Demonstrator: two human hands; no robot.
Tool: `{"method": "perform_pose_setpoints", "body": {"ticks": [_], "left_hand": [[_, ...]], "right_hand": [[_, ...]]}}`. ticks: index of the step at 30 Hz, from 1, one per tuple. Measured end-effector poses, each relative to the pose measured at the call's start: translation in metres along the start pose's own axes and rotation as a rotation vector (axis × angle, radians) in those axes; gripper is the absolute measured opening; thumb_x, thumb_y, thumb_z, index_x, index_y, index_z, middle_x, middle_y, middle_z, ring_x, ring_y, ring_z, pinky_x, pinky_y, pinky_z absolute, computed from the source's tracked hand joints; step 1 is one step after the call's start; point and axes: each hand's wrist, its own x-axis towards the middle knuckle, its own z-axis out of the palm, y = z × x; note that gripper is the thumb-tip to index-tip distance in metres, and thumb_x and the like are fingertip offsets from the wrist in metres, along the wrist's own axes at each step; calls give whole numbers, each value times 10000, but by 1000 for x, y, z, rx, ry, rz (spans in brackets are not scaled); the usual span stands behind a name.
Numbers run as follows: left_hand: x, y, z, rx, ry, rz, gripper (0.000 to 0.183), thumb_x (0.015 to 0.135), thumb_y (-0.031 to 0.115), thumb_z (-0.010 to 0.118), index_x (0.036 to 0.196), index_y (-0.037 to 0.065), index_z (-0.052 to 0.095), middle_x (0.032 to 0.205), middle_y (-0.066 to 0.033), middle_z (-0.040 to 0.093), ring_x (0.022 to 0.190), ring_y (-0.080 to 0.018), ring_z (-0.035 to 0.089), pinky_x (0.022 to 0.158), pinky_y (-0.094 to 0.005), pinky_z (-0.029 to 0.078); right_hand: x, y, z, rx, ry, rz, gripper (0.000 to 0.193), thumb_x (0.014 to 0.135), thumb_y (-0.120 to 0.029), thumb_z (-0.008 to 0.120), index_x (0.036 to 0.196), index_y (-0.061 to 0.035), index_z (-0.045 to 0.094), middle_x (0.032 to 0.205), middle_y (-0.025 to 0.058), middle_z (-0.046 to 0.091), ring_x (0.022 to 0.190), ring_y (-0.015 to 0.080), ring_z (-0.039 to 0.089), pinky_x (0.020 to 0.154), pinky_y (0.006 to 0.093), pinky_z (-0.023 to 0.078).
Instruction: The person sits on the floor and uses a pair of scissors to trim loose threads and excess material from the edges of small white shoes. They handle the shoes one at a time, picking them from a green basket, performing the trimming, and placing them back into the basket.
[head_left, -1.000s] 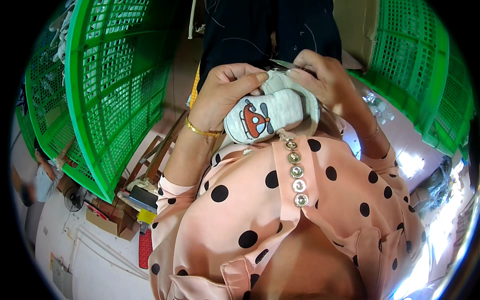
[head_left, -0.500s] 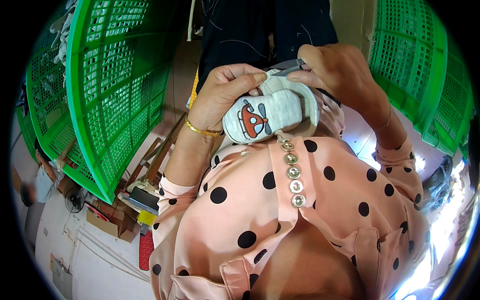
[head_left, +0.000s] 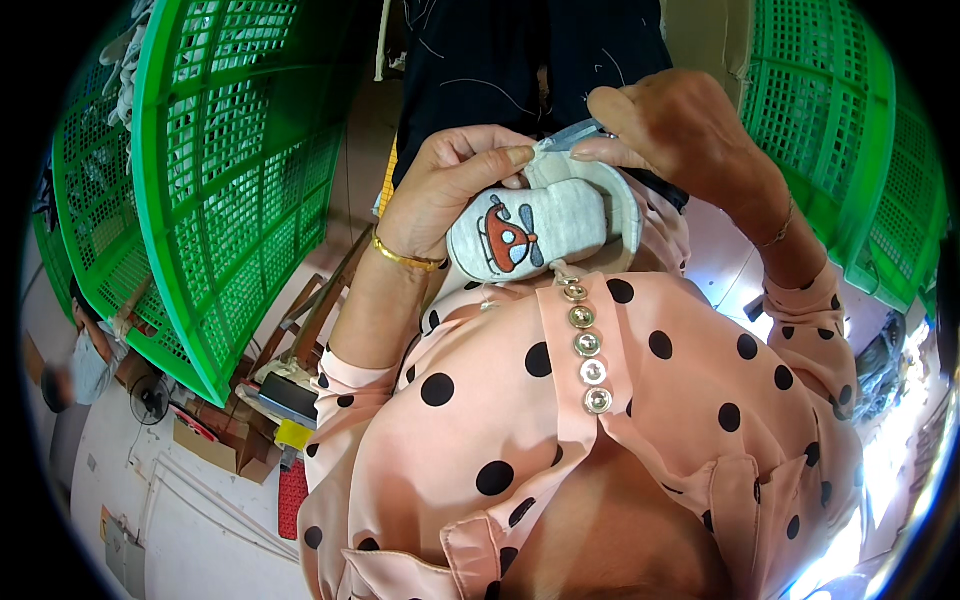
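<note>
A small pale grey fabric shoe, with a red helicopter on its toe, is held above my lap. My left hand is closed on its far edge, thumb pressing on top and fingers mostly hidden behind. In my right hand is a pair of thread snips, its metal blades lying against the shoe's edge close to my left thumb. The snips' handles are mostly covered by my fingers, and I cannot make out whether the blades meet. A strap or opening edge curves along the shoe's right side.
Tall green plastic crates stand at my left, another green crate at my right. Dark trousers with loose threads lie beyond the shoe. Low at left are a cardboard box, a fan and another person.
My right hand has lifted slightly and turned outward with the snips, its forearm shifting right. The shoe and my left hand have barely moved.
</note>
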Motion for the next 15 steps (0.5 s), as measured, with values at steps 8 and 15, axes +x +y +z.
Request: {"method": "perform_pose_setpoints", "body": {"ticks": [8, 15], "left_hand": [[0, -2, -4, -30, -68, 31, 162, 884, 56, 646, 1015, -35, 680, 853, -86, 699, 699, -96, 668, 626, -208, 560], [-3, 2, 5, 66, 30, 36, 144, 901, 47, 615, 1011, -21, 679, 782, -48, 680, 640, -51, 620, 570, -179, 512]], "right_hand": [[-1, 1, 4, 64, -19, 11, 411, 862, -450, 612, 692, -77, 579, 512, 119, 457, 466, 296, 494, 421, 367, 349], [-8, -1, 23, 561, 17, 340, 403, 869, -440, 634, 756, -54, 611, 569, 156, 519, 498, 302, 534, 469, 353, 400]]}}
